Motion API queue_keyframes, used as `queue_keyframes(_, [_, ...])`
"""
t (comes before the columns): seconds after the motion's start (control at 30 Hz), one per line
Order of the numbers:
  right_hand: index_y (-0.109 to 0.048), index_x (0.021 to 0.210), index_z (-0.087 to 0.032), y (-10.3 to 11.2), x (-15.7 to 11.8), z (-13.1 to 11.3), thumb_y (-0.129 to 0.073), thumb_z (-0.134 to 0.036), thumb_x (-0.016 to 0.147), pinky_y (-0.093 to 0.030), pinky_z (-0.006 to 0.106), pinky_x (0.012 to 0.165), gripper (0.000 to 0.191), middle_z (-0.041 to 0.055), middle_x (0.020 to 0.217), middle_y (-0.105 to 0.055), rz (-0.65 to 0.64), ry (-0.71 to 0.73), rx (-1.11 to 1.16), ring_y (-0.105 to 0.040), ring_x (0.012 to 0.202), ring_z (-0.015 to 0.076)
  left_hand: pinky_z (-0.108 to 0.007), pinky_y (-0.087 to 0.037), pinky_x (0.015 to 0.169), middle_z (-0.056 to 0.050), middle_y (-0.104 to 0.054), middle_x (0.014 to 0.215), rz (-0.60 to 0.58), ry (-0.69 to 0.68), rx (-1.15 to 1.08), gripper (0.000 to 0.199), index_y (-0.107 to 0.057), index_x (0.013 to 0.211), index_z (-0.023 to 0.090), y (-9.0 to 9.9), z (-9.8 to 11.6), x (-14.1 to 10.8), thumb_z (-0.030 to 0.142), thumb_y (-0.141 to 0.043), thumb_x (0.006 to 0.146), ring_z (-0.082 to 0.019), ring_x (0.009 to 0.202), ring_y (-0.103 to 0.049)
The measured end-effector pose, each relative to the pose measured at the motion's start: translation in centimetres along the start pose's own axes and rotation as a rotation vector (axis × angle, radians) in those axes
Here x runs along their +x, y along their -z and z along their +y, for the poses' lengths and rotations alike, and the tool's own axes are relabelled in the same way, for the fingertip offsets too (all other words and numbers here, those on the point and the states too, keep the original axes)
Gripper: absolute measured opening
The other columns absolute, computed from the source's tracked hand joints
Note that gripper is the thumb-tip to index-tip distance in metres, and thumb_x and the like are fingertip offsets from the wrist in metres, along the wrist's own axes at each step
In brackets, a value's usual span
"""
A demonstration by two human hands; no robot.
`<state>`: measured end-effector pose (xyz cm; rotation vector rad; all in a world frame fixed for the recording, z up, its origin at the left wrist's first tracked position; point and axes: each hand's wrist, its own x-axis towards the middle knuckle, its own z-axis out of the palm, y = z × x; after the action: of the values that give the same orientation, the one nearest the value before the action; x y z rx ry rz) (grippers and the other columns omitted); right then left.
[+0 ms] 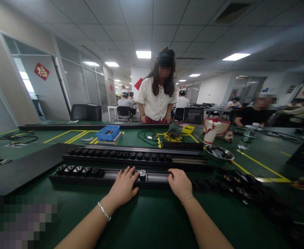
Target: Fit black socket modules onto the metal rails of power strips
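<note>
Left hand (126,185): fingers spread, beside one module (142,175) in the near rail (157,177). Right hand (181,183): at the rail, grip indeterminable. Five modules (77,170) at rail's left end. Beyond the rail: green tabletop (152,218), one blue bin (108,132), one standing person (155,98), white-walled room (214,90).

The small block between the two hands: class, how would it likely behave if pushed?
The small block would probably slide lengthwise, since it sits in a long, straight channel. Its squat, boxy shape suggests it won't easily roll. Its crisp outline suggests stiffness rather than floppiness.
</note>
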<state>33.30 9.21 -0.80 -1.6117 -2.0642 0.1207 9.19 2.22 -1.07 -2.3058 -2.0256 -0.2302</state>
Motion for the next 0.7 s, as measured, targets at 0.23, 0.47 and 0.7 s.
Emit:
queue_keyframes(0.23, [-0.064,0.098,-0.022,-0.03,-0.06,0.05,-0.04,-0.022,0.08,-0.039,0.025,0.085,0.031,0.0012,0.103,-0.064,0.011,0.008,-0.001,-0.051,0.101,0.0159,-0.049,-0.015,0.108,-0.005,-0.033,0.143,0.028,-0.024,-0.044,0.059,-0.036,0.132,0.024,0.26,0.75,-0.12,0.035,-0.046,0.074,-0.025,0.134,-0.021])
queue_keyframes(0.47, [-0.064,0.098,-0.022,0.05,-0.02,-0.01,-0.039,-0.022,0.08,-0.039,0.025,0.085,0.031,0.0011,0.104,-0.064,0.007,0.006,0.0,-0.051,0.101,0.0161,-0.046,-0.014,0.11,-0.008,-0.035,0.141,0.059,-0.071,-0.056,0.058,-0.036,0.13,0.019,-0.08,0.93,-0.15,0.033,-0.047,0.074,-0.023,0.133,-0.023])
queue_keyframes(0.7, [-0.065,0.098,-0.022,-0.17,0.03,0.15,-0.04,-0.021,0.08,-0.039,0.026,0.086,0.031,0.0017,0.102,-0.064,0.02,0.022,-0.003,-0.051,0.1,0.0162,-0.045,-0.015,0.11,-0.008,-0.036,0.14,0.065,-0.064,-0.061,0.053,-0.041,0.124,0.02,0.03,1.02,-0.24,0.032,-0.049,0.073,-0.024,0.133,-0.022])
